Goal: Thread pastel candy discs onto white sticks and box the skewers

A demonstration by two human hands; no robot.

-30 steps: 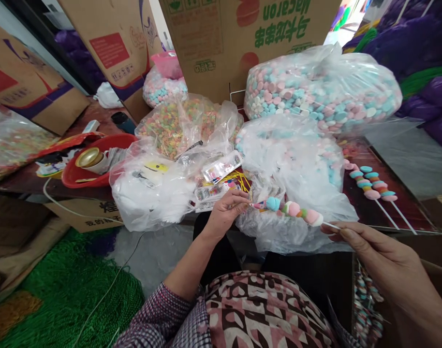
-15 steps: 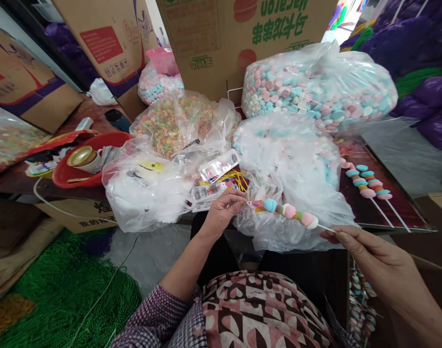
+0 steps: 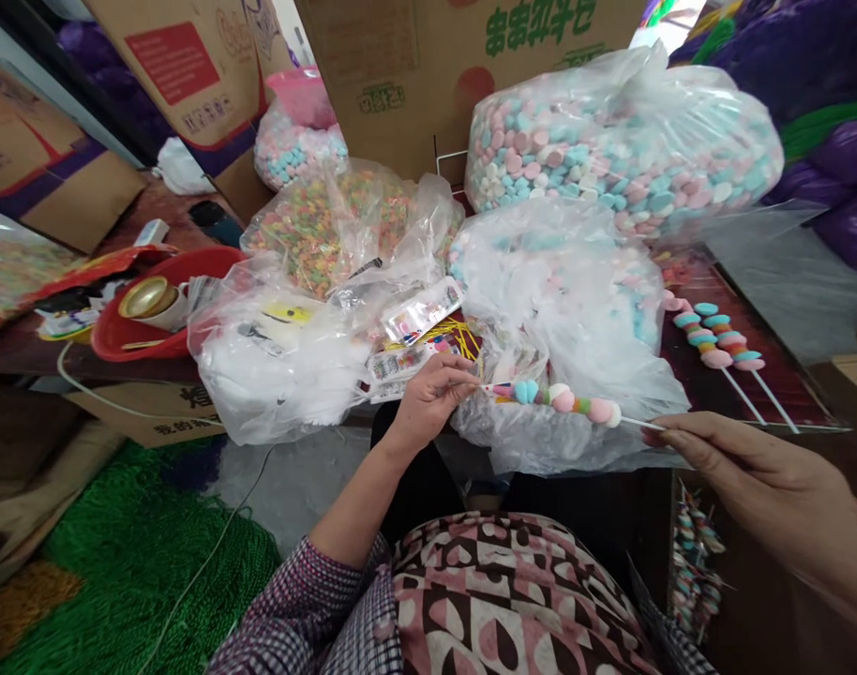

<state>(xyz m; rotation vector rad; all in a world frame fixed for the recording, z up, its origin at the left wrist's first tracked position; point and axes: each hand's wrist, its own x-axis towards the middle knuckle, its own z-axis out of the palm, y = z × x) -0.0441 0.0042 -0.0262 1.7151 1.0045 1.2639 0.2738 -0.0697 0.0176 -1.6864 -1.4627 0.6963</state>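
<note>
A marshmallow skewer (image 3: 565,401) with pink, white and blue marshmallows and coloured gummy pieces lies almost level between my hands. My left hand (image 3: 432,398) is closed in a pinch on a printed wrapper (image 3: 497,388) with pink and yellow colours at the far tip of the skewer. How far that wrapper reaches along the candy is hard to see. My right hand (image 3: 759,469) pinches the bare end of the white stick (image 3: 639,424). Directly behind the skewer is an opened clear bag of marshmallows (image 3: 555,281).
Finished skewers (image 3: 724,342) lie on the dark red table (image 3: 787,389) at right. A full marshmallow bag (image 3: 618,155), a bag of gummy bits (image 3: 308,220), printed packets (image 3: 425,309) with yellow ties, and a red basin (image 3: 126,347) stand around. More skewers (image 3: 692,553) lie low at right.
The skewer has turned closer to level, and my right hand has moved slightly right and up. My left hand keeps its pinch on the wrapper. The whole view has shifted a little.
</note>
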